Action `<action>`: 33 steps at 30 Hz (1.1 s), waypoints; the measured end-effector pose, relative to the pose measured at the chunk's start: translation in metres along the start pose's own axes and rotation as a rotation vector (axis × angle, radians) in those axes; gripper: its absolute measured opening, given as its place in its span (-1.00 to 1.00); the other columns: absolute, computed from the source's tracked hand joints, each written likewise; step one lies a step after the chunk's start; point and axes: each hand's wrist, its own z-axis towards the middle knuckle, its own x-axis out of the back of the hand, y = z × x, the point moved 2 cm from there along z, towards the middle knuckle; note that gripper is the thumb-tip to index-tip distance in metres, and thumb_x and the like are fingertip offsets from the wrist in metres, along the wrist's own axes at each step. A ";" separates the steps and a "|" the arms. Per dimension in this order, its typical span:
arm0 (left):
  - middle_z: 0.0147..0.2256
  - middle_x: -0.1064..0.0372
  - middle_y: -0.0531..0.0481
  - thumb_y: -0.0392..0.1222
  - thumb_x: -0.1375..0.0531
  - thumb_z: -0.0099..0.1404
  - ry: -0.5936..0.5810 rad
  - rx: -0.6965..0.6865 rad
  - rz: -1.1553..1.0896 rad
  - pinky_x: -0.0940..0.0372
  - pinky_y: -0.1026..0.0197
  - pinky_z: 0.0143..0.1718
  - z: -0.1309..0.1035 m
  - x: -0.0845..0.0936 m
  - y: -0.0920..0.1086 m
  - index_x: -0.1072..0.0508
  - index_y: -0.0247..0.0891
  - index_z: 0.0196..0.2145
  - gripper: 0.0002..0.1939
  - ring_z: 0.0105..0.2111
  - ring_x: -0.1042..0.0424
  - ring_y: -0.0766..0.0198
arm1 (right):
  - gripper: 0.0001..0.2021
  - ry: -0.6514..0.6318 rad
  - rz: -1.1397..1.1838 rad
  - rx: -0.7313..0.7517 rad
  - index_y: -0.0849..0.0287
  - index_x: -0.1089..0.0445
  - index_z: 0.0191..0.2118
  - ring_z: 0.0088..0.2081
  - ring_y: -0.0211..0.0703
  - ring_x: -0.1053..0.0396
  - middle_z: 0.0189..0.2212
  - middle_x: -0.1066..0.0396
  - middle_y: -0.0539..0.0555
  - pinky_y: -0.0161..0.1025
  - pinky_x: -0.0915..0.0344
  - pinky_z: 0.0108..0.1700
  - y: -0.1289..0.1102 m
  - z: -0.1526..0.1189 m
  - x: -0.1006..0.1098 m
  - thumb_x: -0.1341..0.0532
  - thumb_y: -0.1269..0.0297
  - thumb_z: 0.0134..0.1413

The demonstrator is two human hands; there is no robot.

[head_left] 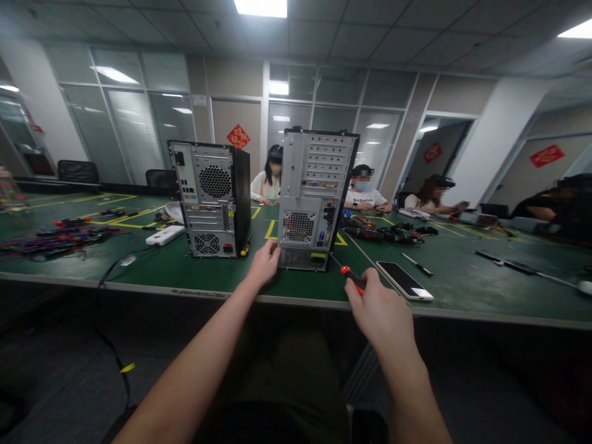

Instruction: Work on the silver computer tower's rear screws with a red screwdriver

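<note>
A white-edged, dark-screened smartphone [401, 277] lies on the green surface [467, 280]; farther left, tangled red-and-blue wires [58, 239] and a white oblong power strip [165, 235].

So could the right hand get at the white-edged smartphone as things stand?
Probably yes: the smartphone lies beside the right hand with nothing on top, though that hand holds a red-and-black screwdriver and may need to set it down first.

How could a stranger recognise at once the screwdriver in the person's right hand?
On the green table, find the taller computer tower, near the middle of the view. Beside its lower right corner, the right hand grips the screwdriver, shaft toward the tower. Its red and black handle sets it apart from the white-edged phone and slim tool lying farther right.
</note>
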 end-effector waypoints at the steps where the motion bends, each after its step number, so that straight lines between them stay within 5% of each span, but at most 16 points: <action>1: -0.11 -0.54 -0.10 -0.14 -0.06 0.43 -0.004 0.000 -0.001 -0.33 0.14 -0.02 0.000 0.000 0.000 -0.44 -0.18 -0.11 -0.80 -0.11 -0.49 0.15 | -0.72 -0.001 0.018 -0.008 0.14 -0.27 -0.08 -0.35 0.11 -0.54 -0.44 -0.50 0.15 -0.20 -0.11 -0.38 0.000 0.001 -0.001 0.01 0.04 0.42; 8: -0.12 -0.54 -0.11 -0.14 -0.06 0.44 -0.011 0.001 -0.004 -0.35 0.12 -0.02 0.000 0.001 0.000 -0.44 -0.19 -0.11 -0.80 -0.12 -0.50 0.13 | -0.67 -0.021 0.194 -0.058 0.12 -0.32 -0.19 -0.38 0.06 -0.50 -0.48 -0.46 0.14 -0.22 -0.04 -0.40 0.005 0.005 -0.003 0.03 0.01 0.41; 13: -0.11 -0.55 -0.12 -0.18 -0.06 0.43 -0.010 -0.005 0.000 -0.35 0.13 -0.02 0.001 0.001 0.001 -0.45 -0.21 -0.10 -0.80 -0.11 -0.50 0.14 | -0.76 -0.027 0.276 -0.033 0.10 -0.23 -0.05 -0.43 -0.03 -0.43 -0.43 -0.44 0.06 -0.25 -0.05 -0.39 0.004 0.002 -0.005 -0.13 0.09 0.29; 19: -0.15 -0.54 -0.10 -0.18 -0.08 0.42 -0.002 -0.023 -0.007 -0.34 0.13 -0.02 0.001 0.000 -0.001 -0.44 -0.22 -0.11 -0.82 -0.14 -0.50 0.15 | -0.88 0.016 0.219 0.109 0.12 -0.20 -0.12 -0.36 -0.07 -0.40 -0.31 -0.43 0.10 -0.25 -0.03 -0.36 0.001 0.000 -0.005 -0.13 0.27 0.28; 33: -0.15 -0.54 -0.11 -0.17 -0.08 0.41 -0.002 -0.009 0.016 -0.36 0.13 -0.05 0.000 0.000 0.001 -0.45 -0.21 -0.10 -0.80 -0.14 -0.50 0.14 | -0.86 0.063 0.161 0.167 0.12 -0.22 -0.15 -0.45 -0.12 -0.36 -0.42 -0.42 0.05 -0.26 0.06 -0.40 0.002 0.003 -0.004 -0.09 0.17 0.39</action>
